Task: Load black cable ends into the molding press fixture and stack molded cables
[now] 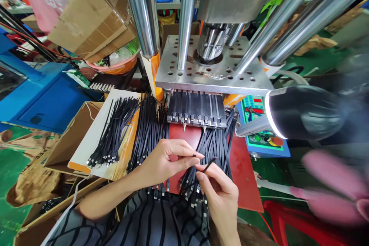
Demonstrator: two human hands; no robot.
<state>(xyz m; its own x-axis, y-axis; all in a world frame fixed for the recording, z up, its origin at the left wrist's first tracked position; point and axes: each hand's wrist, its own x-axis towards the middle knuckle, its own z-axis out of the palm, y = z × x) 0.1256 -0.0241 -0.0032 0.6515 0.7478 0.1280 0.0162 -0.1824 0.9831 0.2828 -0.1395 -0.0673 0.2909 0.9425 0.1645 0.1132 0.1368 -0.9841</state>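
Note:
My left hand [170,158] is closed in a pinch, a small black end showing between thumb and forefinger. Close beside it, my right hand [221,186] pinches a short black cable [210,164] whose tip sticks up past the forefinger. Whether both hands grip one cable I cannot tell. Beneath them, a bundle of flat black cables [220,144] with metal plugs lies across the red board [245,177]. Just beyond my hands, a metal fixture [196,109] holds several cables side by side under the press plate [213,78].
More black cables [115,127] lie on a white board [86,144] at left, over cardboard boxes [65,148]. Steel columns [188,15] rise around the press. At right stand a lit lamp [300,113], a control panel [259,130] and a blurred pink fan [331,188].

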